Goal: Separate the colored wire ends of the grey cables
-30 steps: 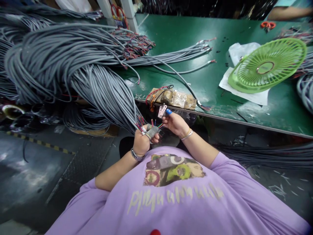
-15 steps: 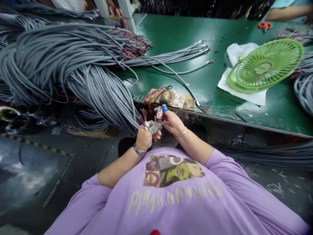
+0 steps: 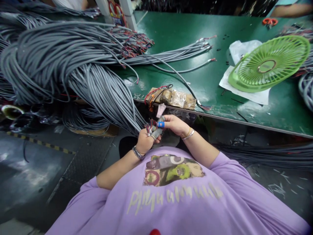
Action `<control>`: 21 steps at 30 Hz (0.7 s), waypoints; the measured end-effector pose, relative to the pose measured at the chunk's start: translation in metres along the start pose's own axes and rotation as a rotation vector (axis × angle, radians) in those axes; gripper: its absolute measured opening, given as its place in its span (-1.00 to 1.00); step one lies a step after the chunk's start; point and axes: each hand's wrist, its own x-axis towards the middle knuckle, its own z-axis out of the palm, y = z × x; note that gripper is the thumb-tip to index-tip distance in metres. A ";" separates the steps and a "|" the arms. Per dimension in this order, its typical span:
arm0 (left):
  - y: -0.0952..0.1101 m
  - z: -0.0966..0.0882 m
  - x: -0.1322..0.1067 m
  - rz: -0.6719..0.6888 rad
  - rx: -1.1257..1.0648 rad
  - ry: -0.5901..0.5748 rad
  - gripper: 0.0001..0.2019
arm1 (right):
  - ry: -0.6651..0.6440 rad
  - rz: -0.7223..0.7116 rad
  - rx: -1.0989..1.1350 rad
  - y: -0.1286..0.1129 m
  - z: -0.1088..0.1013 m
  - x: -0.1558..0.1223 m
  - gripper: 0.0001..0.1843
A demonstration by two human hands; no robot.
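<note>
My left hand (image 3: 144,141), with a metal watch at the wrist, is closed around the end of a grey cable (image 3: 138,125). Thin coloured wires (image 3: 152,123) fan out above its fist, and its thumb is wrapped in grey tape. Close beside it, my right hand (image 3: 177,125) is closed in a pinch at the coloured wires, its thumb in blue tape; the exact wire between the fingertips is hidden. A pale pink piece (image 3: 160,110) sticks up past the right fingers; I cannot tell if it is worn or held.
Piled grey cables (image 3: 73,55) cover the left of the green table (image 3: 171,29). At the table's front edge lies a taped cardboard block (image 3: 179,99) with wires. A green fan (image 3: 266,65), papers and orange-handled scissors (image 3: 270,22) are on the right. Another person's arm (image 3: 292,10) shows at top right.
My right hand has turned and its blue-taped thumb has come down to the wires, closing into a pinch. My left hand stays in nearly the same place, still holding the cable.
</note>
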 end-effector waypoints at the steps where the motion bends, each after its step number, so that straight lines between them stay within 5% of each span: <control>1: 0.001 0.000 0.001 -0.016 0.019 -0.016 -0.72 | 0.009 -0.058 -0.054 0.001 0.002 -0.001 -0.59; 8: 0.001 -0.008 0.007 -0.085 0.049 -0.156 -0.70 | 0.167 -0.403 -0.550 0.005 0.004 -0.017 -0.80; 15: -0.011 -0.008 0.009 0.015 -0.112 -0.018 -0.63 | 0.204 -0.140 0.008 0.024 0.008 -0.019 -0.56; 21: -0.005 -0.013 0.007 -0.036 -0.045 -0.189 -0.64 | 0.271 -0.141 0.076 0.023 0.026 -0.015 -0.56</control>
